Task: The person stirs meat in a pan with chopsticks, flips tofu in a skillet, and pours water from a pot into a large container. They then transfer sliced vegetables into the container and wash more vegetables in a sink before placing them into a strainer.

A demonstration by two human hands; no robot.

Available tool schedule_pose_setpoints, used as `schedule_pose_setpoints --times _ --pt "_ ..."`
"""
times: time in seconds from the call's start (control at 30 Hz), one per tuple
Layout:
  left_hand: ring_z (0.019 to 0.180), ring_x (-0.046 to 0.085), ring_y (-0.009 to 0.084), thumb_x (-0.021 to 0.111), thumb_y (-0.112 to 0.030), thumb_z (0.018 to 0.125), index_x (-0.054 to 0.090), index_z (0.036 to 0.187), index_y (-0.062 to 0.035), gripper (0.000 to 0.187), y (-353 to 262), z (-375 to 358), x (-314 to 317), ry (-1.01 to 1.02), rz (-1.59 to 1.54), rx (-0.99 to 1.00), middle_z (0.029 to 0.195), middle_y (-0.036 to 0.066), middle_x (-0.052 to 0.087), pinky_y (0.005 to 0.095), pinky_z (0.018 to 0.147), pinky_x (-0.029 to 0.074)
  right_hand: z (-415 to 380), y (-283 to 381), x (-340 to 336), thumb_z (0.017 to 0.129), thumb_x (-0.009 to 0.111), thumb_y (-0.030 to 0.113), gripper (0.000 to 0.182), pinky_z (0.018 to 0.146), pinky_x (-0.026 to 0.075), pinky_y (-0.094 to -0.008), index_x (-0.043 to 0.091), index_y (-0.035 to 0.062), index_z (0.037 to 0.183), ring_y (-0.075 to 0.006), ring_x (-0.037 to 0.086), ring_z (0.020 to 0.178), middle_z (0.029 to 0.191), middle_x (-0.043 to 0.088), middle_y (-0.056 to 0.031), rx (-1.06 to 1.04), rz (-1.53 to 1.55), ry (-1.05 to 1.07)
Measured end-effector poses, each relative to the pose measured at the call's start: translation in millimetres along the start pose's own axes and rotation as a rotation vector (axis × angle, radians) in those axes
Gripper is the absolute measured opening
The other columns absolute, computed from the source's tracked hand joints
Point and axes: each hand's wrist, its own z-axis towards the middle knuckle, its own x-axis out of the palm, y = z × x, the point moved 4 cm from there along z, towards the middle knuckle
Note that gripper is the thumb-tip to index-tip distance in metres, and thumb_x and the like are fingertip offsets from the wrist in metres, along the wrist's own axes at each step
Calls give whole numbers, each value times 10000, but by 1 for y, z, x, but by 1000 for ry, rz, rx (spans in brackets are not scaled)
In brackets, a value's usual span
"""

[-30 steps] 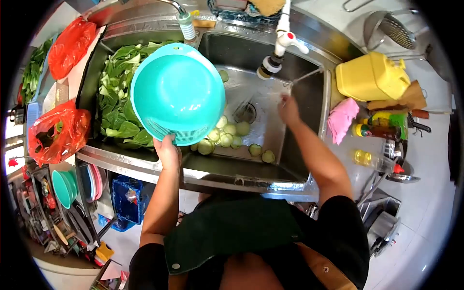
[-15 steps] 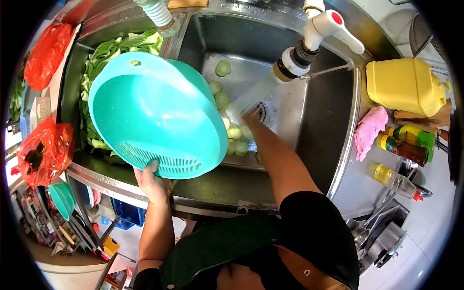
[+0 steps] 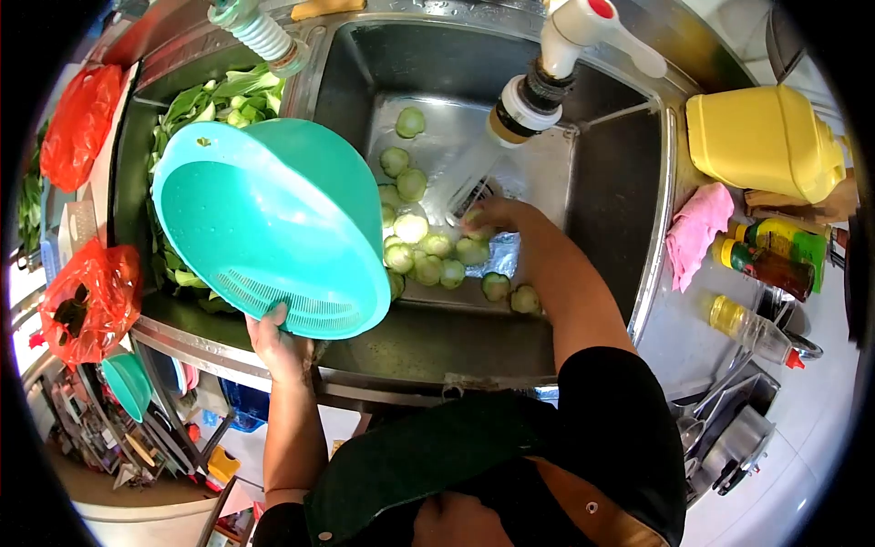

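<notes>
My left hand [image 3: 279,346] grips the lower rim of a turquoise plastic colander basin [image 3: 246,205], tilted so its inside faces me. It looks bare inside, with drain slots near my thumb. My right hand [image 3: 497,215] is down in the right sink beside the drain, fingers curled in the running water [image 3: 469,173], with a pale green piece at the fingertips. Several round, pale green vegetable pieces [image 3: 427,269], resembling cut bok choy bases, lie on the sink floor between the basin and my right hand. Leafy bok choy [image 3: 239,96] fills the left sink, partly hidden behind the basin.
A white faucet [image 3: 574,36] with a hose-like nozzle overhangs the right sink [image 3: 615,173]. On the right counter are a yellow jug [image 3: 761,141], a pink cloth [image 3: 700,232] and several bottles [image 3: 770,272]. Red plastic bags [image 3: 91,301] stand at the left.
My view has shifted a little. The basin has moved slightly left, exposing more vegetable pieces. My right hand has bent at the wrist, and more pieces show by the drain and nearer to me.
</notes>
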Motion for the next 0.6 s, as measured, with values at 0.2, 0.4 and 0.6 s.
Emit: schedule_pose_setpoints --times 0.2,0.4,0.6 --pt "947 471 252 435 -21 688 376 1124 5 441 1 1 0 40 68 26 1028 117 457 374 847 387 -41 -3 -25 724 611 232 348 739 437 -376 545 71 1026 -231 538 893 983 580 -83 398 -797 -146" --pt "969 465 266 434 -26 675 361 1145 20 478 1 1 1 51 92 30 1045 128 453 384 861 370 22 24 -19 716 531 162 211 650 454 -390 585 5 847 -299 578 720 823 596 -176 -222 -929 -623" --pt "979 461 271 436 -23 665 354 1146 23 490 0 1 2 51 117 29 1047 135 452 386 861 377 180 -44 -18 818 423 248 297 725 448 -348 587 6 869 -296 557 855 920 585 -168 -380 -1064 -903"
